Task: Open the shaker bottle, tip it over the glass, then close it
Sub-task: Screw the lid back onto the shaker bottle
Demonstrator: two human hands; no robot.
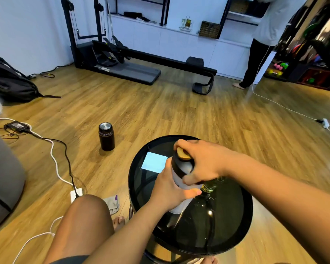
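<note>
No readable text, label or number anywhere.

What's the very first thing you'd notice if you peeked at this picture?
Two hands on a shaker bottle over a round black glass table: the left hand wraps its white body while the right hand grips the dark lid. Just right of the bottle stands a clear glass, partly hidden under the right hand. On the wooden floor to the left stands a black flask.

The left hand (168, 189) is gripping the shaker bottle (181, 180) around its pale body, tilted above the round black worktop (236, 235), while the right hand (204, 161) is clasping its dark lid (182, 159). A glass (211, 185) is standing just beside them.
</note>
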